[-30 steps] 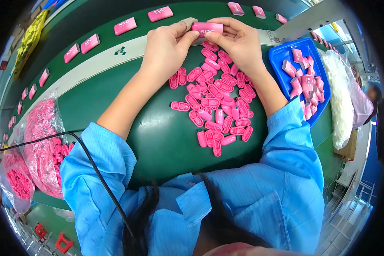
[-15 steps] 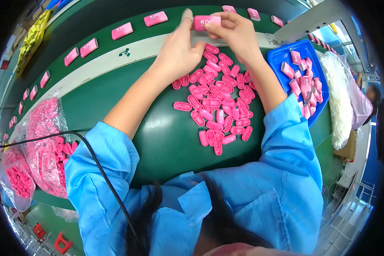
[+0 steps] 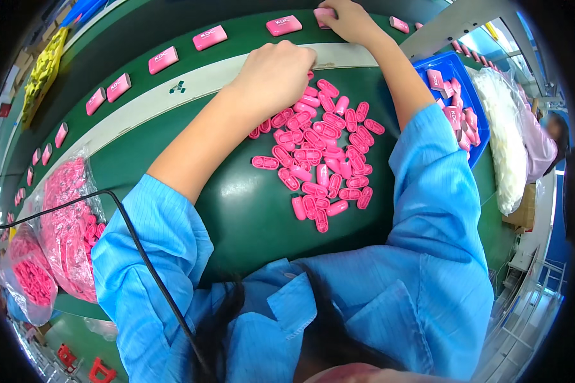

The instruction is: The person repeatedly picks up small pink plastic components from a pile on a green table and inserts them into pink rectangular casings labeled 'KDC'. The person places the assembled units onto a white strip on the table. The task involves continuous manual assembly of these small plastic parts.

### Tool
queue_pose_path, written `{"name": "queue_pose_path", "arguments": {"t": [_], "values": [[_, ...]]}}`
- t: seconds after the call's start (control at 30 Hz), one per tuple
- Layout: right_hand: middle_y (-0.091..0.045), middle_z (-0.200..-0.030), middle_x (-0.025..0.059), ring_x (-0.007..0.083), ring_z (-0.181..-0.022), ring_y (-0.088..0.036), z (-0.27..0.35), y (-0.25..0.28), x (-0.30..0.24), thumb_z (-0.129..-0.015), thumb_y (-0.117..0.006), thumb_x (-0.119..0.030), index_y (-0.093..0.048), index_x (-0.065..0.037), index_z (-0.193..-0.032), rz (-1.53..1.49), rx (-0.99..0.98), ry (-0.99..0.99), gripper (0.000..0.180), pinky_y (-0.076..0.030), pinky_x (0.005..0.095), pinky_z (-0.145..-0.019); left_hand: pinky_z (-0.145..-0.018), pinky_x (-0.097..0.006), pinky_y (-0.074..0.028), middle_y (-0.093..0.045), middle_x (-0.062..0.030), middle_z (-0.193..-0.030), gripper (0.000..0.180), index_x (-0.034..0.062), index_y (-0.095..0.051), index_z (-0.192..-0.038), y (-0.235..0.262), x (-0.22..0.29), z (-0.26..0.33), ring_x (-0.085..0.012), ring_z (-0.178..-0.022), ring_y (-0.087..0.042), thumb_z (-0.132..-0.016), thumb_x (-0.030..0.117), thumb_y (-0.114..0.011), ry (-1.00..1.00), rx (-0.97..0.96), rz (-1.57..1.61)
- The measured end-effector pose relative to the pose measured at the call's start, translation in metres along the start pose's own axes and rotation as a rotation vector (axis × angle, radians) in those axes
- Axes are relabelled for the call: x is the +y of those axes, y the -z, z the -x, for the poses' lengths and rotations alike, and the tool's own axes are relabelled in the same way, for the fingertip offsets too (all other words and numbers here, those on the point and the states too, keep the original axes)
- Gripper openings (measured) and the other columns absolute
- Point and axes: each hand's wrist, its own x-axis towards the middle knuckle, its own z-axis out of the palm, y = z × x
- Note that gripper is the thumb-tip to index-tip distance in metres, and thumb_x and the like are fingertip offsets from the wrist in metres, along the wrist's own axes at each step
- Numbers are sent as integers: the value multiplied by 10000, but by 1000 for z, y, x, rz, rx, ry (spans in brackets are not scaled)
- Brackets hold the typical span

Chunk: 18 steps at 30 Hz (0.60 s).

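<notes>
Right hand [image 3: 351, 19]: fingers clamped on a pink block [image 3: 324, 15], on the green belt [image 3: 172, 25] beyond the pile of pink capsule pieces [image 3: 319, 150]. Left hand [image 3: 276, 75]: loosely curled at the pile's far edge, grip not discernible. Blue tray [image 3: 457, 70]: right of pile.

Clad in a light-blue pinstriped work coat [image 3: 421, 255] with open collar. 2 long sleeves, pushed up past the wrists. Black cable [image 3: 140, 249] draped over left sleeve.

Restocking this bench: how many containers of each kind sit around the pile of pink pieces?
Blue tray: 1
Clear bags of pink parts: 2
Clear bag of white parts: 1
Total: 4
</notes>
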Motion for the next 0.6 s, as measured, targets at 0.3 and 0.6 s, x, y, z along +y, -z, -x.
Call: {"name": "queue_pose_path", "arguments": {"t": [0.3, 0.6], "values": [[-630, -1001, 100, 127, -821, -624, 78, 18, -76, -824, -655, -105, -549, 29, -1118, -1073, -120, -248, 340, -518, 250, -742, -672, -247, -521, -648, -89, -909, 330, 32, -565, -1187, -6, -26, 25, -136, -733, -640, -866, 109, -566, 314, 236, 972], [-635, -979, 75, 133, -826, -622, 85, 6, -78, -841, -636, -100, -550, 1, -1115, -1164, -151, -323, 304, -503, 231, -760, -786, -251, -531, -629, -161, -1043, 373, -65, -521, -1186, -6, -25, 31, -180, -891, -637, -831, 13, -602, 296, 374, 1307]]}}
